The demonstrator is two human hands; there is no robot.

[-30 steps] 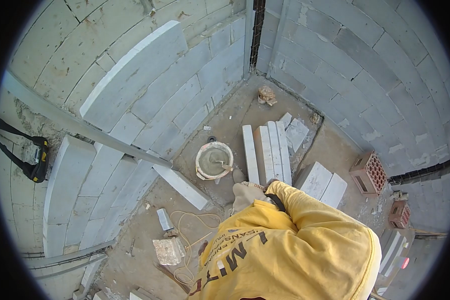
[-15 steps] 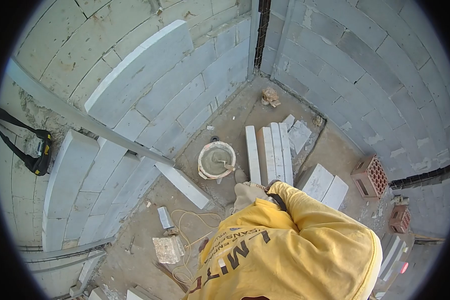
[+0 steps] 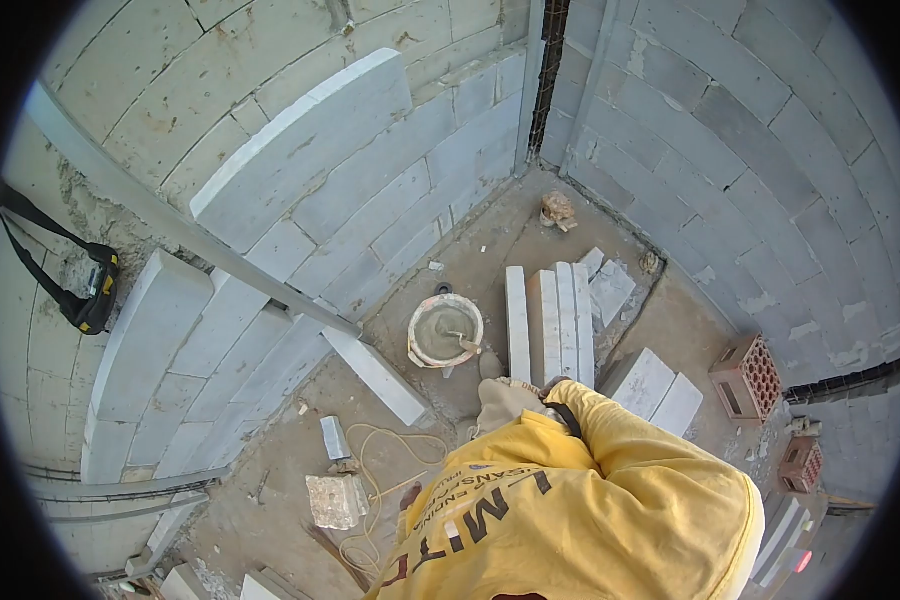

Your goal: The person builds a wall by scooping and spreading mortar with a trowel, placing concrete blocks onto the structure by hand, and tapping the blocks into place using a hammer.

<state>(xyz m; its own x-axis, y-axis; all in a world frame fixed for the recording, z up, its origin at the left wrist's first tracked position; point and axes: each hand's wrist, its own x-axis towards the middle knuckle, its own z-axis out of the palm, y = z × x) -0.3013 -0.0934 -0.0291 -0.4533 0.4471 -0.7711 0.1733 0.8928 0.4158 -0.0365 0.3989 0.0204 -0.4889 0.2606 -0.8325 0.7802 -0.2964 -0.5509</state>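
My right hand (image 3: 554, 384) shows only as a small dark patch past the cuff of a yellow sleeve. It is close to the beige trousers (image 3: 505, 402), near the front ends of upright pale blocks (image 3: 545, 325); its fingers are hidden. A dark strap (image 3: 567, 418) lies by that cuff. What looks like my left hand (image 3: 410, 496) shows as a small dark patch at the left edge of the yellow shirt (image 3: 570, 510), near a pale hose (image 3: 375, 490). Its fingers cannot be made out. A round bucket (image 3: 412, 345) holds wet grey mortar (image 3: 442, 328) with a trowel (image 3: 467, 346) in it.
Block walls (image 3: 710, 170) meet at a corner ahead. A long metal straightedge (image 3: 220, 255) leans across the left wall, near a black strapped tool (image 3: 95, 290). Loose blocks (image 3: 380, 378), a rough chunk (image 3: 336, 502) and perforated red bricks (image 3: 745, 378) stand on the floor.
The view has shifted slightly, so the bucket, blocks and wall corner appear a little farther right and lower. Both arms keep about the same posture.
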